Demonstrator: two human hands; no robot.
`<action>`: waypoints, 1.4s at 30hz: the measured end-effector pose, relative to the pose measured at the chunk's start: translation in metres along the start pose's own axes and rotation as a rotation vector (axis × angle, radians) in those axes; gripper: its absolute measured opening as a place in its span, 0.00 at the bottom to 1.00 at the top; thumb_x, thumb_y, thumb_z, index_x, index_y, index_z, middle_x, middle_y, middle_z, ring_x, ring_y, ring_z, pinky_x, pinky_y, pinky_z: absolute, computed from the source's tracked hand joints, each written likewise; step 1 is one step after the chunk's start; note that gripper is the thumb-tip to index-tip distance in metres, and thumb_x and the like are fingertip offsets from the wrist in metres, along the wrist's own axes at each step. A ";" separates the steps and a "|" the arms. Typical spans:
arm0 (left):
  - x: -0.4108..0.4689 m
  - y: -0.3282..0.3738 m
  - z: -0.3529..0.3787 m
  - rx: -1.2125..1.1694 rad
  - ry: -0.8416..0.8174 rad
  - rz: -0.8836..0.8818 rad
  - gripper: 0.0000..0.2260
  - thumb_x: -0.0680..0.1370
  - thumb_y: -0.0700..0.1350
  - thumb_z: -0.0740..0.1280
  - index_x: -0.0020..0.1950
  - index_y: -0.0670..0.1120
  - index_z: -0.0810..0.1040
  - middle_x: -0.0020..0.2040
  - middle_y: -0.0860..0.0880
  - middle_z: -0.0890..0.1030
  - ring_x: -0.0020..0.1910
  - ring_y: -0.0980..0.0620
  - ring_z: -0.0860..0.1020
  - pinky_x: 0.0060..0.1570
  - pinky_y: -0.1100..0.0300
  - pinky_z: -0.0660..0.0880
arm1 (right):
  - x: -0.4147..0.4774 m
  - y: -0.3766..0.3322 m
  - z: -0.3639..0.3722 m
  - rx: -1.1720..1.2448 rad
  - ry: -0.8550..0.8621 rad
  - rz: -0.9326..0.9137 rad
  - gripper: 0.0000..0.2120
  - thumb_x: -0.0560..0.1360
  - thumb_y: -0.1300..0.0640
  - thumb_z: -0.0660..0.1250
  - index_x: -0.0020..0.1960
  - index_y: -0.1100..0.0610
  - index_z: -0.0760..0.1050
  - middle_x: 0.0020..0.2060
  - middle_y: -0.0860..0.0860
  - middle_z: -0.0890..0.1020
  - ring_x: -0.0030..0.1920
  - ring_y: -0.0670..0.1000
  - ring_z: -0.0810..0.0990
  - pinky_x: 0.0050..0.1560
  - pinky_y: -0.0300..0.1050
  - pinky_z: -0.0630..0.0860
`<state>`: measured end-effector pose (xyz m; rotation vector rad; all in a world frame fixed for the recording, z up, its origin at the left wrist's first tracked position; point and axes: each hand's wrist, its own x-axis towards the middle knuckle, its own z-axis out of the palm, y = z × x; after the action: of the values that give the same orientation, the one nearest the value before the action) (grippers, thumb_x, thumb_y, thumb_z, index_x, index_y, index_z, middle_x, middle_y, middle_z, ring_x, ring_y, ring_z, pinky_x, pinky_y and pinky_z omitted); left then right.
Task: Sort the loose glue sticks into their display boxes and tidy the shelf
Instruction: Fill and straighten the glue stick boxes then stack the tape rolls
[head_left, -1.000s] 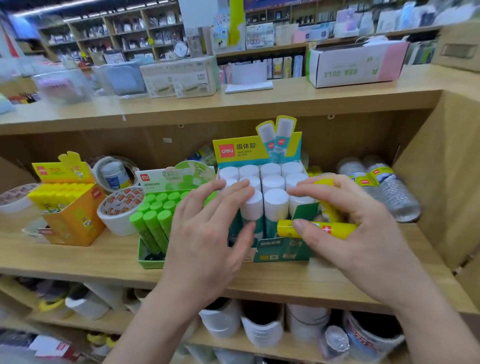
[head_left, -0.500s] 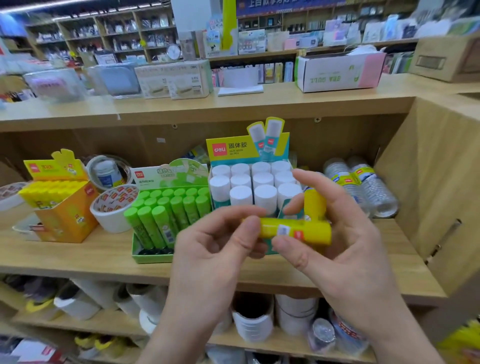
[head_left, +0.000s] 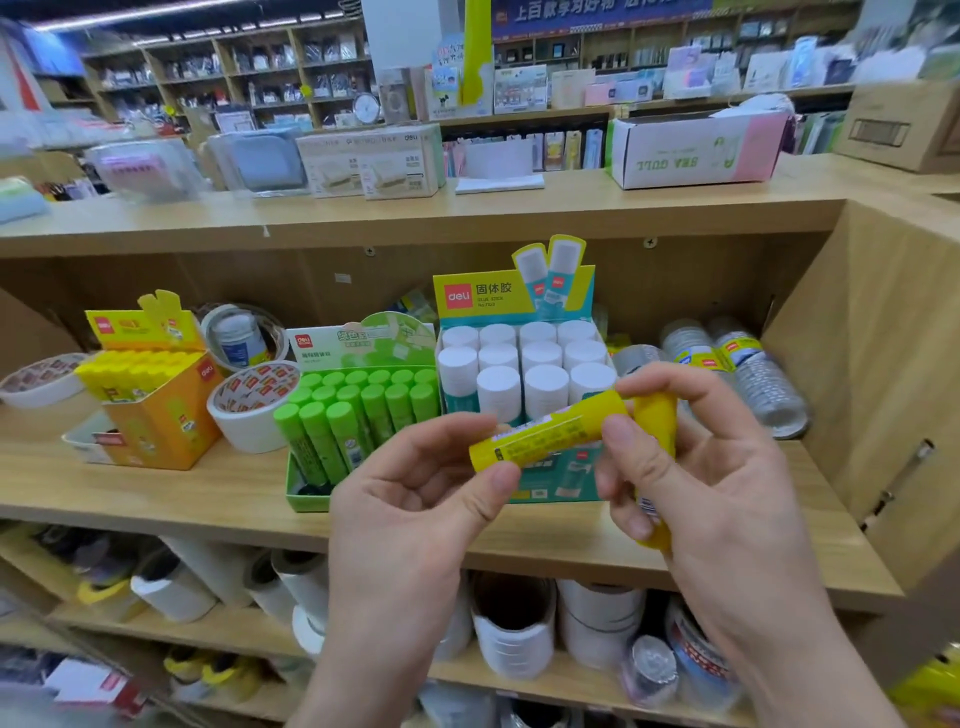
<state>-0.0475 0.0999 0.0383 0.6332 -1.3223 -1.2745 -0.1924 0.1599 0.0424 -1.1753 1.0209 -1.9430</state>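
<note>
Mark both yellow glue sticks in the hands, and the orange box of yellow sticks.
Crosswise yellow plastic glue stick (head_left: 545, 434): head view, mid-barrel.
Upright yellow plastic glue stick (head_left: 658, 423): head view, upper barrel.
Orange cardboard display box (head_left: 150, 436): head view, front wall.

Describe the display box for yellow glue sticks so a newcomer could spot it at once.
On the middle wooden shelf, three glue-stick display boxes stand in a row. The orange box is the leftmost, just left of a white tape roll. It alone holds yellow sticks; the green box and the teal box to its right hold green-capped and white-capped ones.
</note>
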 end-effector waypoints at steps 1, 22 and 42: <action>-0.001 0.000 -0.001 0.002 0.003 0.003 0.14 0.60 0.39 0.74 0.45 0.46 0.85 0.42 0.45 0.85 0.41 0.52 0.83 0.42 0.65 0.78 | 0.000 0.000 0.000 -0.023 -0.009 0.006 0.09 0.68 0.53 0.72 0.47 0.51 0.77 0.31 0.54 0.75 0.29 0.50 0.73 0.23 0.37 0.66; -0.009 0.000 -0.068 0.282 -0.020 -0.025 0.07 0.72 0.47 0.67 0.47 0.49 0.83 0.33 0.45 0.81 0.32 0.52 0.78 0.35 0.63 0.75 | 0.001 0.028 0.054 -0.402 -0.178 -0.028 0.09 0.70 0.41 0.66 0.44 0.45 0.76 0.28 0.52 0.77 0.27 0.44 0.73 0.28 0.41 0.71; 0.102 0.050 -0.298 0.092 -0.020 0.114 0.23 0.74 0.37 0.68 0.65 0.55 0.69 0.43 0.42 0.85 0.43 0.48 0.84 0.42 0.61 0.79 | 0.068 0.105 0.271 -0.176 -0.298 0.162 0.30 0.71 0.58 0.64 0.70 0.42 0.62 0.52 0.48 0.83 0.40 0.52 0.84 0.33 0.42 0.77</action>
<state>0.2217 -0.0712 0.0524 0.6013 -1.4203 -1.1351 0.0410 -0.0258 0.0610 -1.3844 1.1035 -1.5232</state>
